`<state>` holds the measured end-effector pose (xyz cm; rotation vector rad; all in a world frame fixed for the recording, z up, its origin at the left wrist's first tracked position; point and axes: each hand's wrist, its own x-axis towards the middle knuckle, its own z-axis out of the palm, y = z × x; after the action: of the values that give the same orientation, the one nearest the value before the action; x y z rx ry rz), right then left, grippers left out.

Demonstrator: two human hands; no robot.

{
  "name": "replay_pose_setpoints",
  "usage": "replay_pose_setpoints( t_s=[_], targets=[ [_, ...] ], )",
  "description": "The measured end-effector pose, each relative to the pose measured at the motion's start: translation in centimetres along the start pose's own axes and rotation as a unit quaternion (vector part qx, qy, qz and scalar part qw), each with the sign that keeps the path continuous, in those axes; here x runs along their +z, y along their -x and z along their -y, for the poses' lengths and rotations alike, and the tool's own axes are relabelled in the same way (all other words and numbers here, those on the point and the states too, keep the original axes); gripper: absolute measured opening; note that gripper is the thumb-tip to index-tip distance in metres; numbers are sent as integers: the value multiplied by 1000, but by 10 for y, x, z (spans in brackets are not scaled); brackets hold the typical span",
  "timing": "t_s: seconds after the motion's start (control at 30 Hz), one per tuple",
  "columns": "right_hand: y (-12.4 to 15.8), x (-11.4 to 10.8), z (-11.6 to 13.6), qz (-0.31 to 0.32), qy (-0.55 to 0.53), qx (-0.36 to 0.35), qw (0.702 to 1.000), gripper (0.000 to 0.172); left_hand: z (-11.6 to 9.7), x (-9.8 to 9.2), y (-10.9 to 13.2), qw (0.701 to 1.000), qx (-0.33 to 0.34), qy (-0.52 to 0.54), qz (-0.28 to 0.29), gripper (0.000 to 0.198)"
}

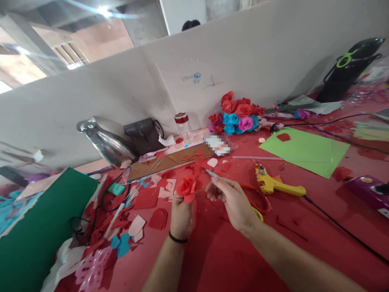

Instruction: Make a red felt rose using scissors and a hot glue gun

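My left hand (pixel 181 221), with a dark band at the wrist, is closed around the base of a red paper rose (pixel 186 185), which faces up. Just right of it, my right hand (pixel 229 198) pinches a slim grey pointed tool (pixel 212 173) between thumb and fingers. The tool's tip points up and left, apart from the rose; its kind is unclear. Beside the right wrist show the red and yellow handle loops of scissors (pixel 266 205), partly hidden by the hand. Red and pink paper petals (pixel 158 219) lie scattered left of my left hand.
A yellow glue gun (pixel 282 187) lies at right, its black cord trailing. Green paper (pixel 306 150) and a bunch of paper flowers (pixel 240 113) are behind it. A steel flask (pixel 106 142), dark bag (pixel 145 136) and glass jar (pixel 184 126) stand along the partition. A green box (pixel 45 231) is left.
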<state>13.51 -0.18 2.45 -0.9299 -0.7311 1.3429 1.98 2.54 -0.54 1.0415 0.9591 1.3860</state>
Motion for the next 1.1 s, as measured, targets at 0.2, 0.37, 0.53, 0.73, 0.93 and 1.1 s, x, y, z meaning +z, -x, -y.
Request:
replay_pose_setpoints(
  t_s=[0.2, 0.37, 0.53, 0.73, 0.93, 1.1],
  targets=[
    [0, -1, -6, 23, 30, -11, 999, 34, -2, -15, -1, 993, 83, -84, 15, 9],
    [1, 0, -2, 13, 37, -36, 999, 27, -16, -19, -4, 948, 228, -219, 24, 5],
    [1, -4, 1, -46, 36, -72, 996, 23, -17, -22, -6, 915, 290, -281, 10, 14],
    [4, -3, 2, 32, 161, -113, 980, 23, -12, -21, -6, 930, 259, -259, -29, 14],
    [3, -2, 0, 51, 169, -109, 978, 20, -2, -21, -6, 973, 158, -164, -36, 3],
    [3, -3, -1, 39, 149, -94, 984, 23, -2, -14, -5, 995, 65, -48, -55, 8]
  ],
)
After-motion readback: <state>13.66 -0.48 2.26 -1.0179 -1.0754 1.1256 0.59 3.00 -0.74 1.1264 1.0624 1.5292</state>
